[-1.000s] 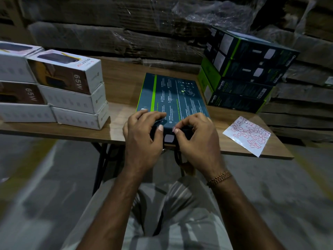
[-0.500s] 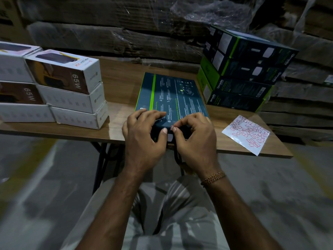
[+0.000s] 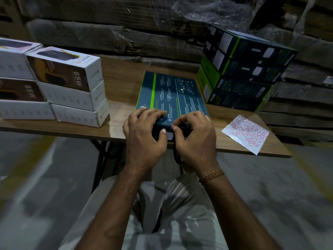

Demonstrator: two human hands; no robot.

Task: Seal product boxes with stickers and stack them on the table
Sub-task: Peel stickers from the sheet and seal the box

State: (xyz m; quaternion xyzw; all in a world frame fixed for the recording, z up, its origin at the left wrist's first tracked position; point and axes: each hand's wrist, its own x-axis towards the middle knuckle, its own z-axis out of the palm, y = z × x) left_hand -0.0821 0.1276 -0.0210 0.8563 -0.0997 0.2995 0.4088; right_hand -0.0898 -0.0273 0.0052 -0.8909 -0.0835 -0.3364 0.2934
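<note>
Wooden table (image 3: 122, 82) before wrapped cardboard stacks (image 3: 126, 33).

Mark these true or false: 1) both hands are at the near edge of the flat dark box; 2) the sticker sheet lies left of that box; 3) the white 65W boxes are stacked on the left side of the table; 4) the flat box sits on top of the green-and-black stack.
1) True: left hand and right hand work at the near edge of the flat dark box.
2) False: the sticker sheet lies to its right.
3) True: white 65W boxes.
4) False: it lies on the table, beside the green-and-black stack.
</note>
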